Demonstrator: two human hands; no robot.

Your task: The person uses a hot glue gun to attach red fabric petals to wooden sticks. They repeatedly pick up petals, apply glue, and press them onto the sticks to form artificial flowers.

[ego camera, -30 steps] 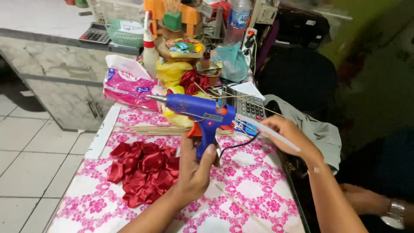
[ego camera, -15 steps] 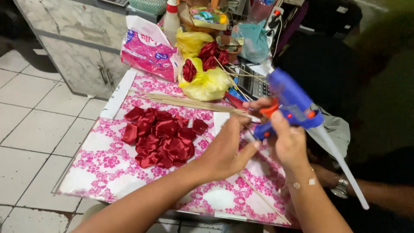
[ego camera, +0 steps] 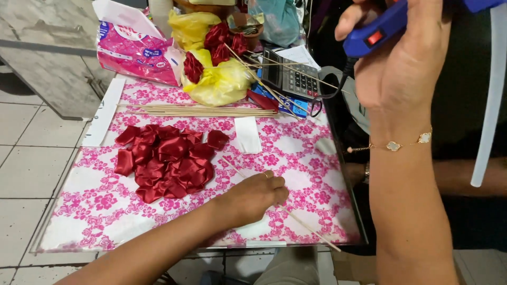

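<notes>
Head view, looking down on a table (ego camera: 79, 182) covered with a pink-and-white flowered sheet; all positions below are given relative to the pile of red satin petals (ego camera: 165, 162) lying on that sheet.

Left hand (ego camera: 253, 198): located just right of the pile and slightly nearer the person, resting on the sheet. The fingers are curled down onto a thin wooden skewer (ego camera: 296, 217) that runs diagonally from beside the pile toward the near right corner of the table. The hand is closed on the skewer and presses it against the sheet. A ring shows on one finger.

Right hand (ego camera: 404, 63): raised well to the right of the pile and above table level, close to the camera. It is clenched around the grip of a blue glue gun (ego camera: 377, 31), whose red switch faces the camera. A translucent glue stick (ego camera: 491, 100) extends downward at the far right edge. A thin bracelet circles the wrist.

Beyond the pile: a bundle of skewers (ego camera: 200, 111) lies across the sheet. Farther back sit a yellow plastic bag (ego camera: 222, 84) with red satin pieces, a pink package (ego camera: 134, 53), and a calculator (ego camera: 290, 76) back and to the right. A white paper strip (ego camera: 247, 134) lies just right of the pile's far end.
</notes>
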